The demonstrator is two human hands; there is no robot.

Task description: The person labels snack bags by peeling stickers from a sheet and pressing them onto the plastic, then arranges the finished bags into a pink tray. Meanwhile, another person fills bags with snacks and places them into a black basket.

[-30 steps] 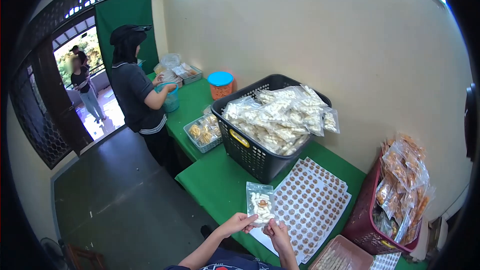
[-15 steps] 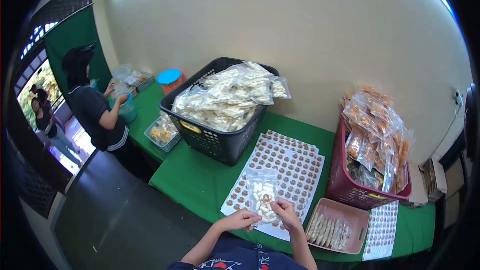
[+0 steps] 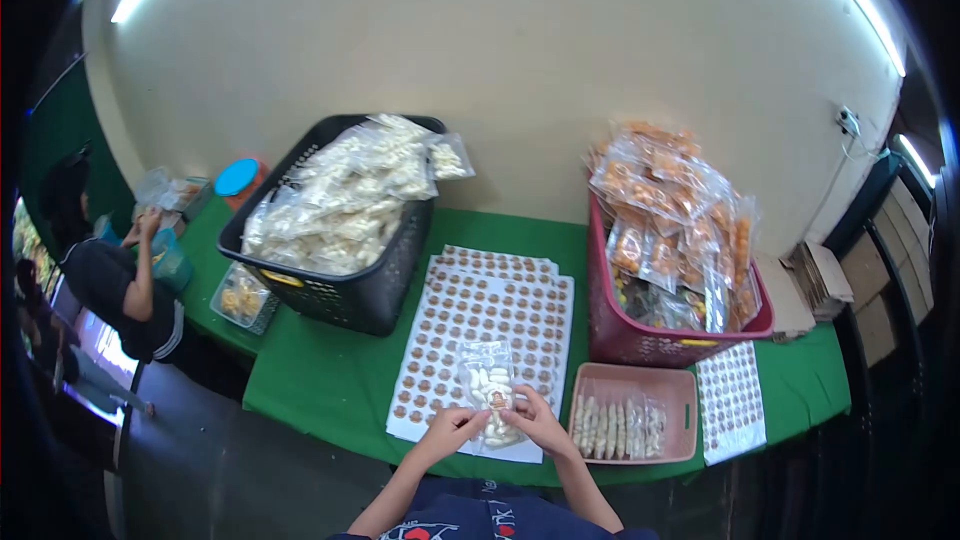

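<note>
A clear bag of white pieces [image 3: 489, 375] with a small brown sticker is held between my two hands, low over the sticker sheets. My left hand [image 3: 452, 432] pinches its lower left side. On the right side, my right hand [image 3: 537, 420] grips it near the sticker. Beneath the bag lie white sheets [image 3: 430, 340] covered with rows of round brown stickers. To the right, a pink tray [image 3: 683, 390] holds a row of filled clear bags [image 3: 620, 427].
A black basket [image 3: 350, 302] heaped with white-filled bags stands at the left, a maroon basket [image 3: 640, 345] of orange-filled bags at the right. Another sticker sheet [image 3: 732, 400] lies beside the tray. A co-worker [image 3: 110, 280] stands far left by a teal basket [image 3: 172, 262].
The view has turned right, so the table's contents appear further left. Both hands still hold the bag, now with my left hand further up its side. The co-worker's hands have come together, raised.
</note>
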